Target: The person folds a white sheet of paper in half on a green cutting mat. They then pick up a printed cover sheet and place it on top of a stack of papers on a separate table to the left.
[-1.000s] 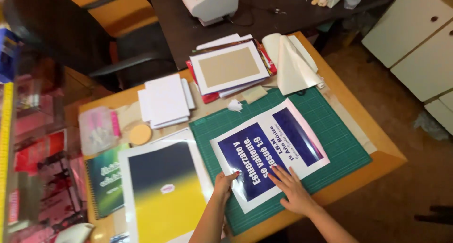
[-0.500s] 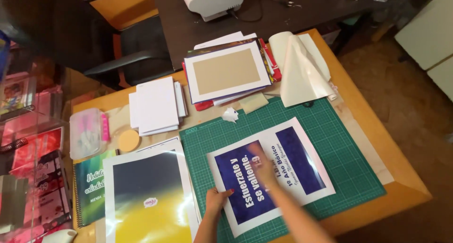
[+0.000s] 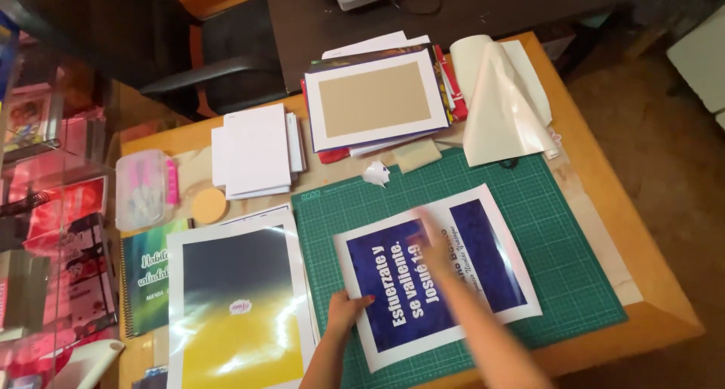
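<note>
lower centre of the frame: my left hand (image 3: 343, 310) lies flat, pinning the blue print (image 3: 436, 273) on the green cutting mat (image 3: 563, 253); my right hand (image 3: 438, 242) is blurred across it, grip unclear. thin, glossy, floppy sheet, i reckon; best lifted by its white margin.

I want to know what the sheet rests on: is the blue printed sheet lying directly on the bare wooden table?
No, the blue printed sheet lies on the green cutting mat, held at its corner by the left hand.

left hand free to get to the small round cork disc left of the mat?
Probably yes. The left hand rests on the blue print's corner, holding nothing. Between it and the cork disc lies only the flat yellow-and-dark print, so it could pass over.
</note>
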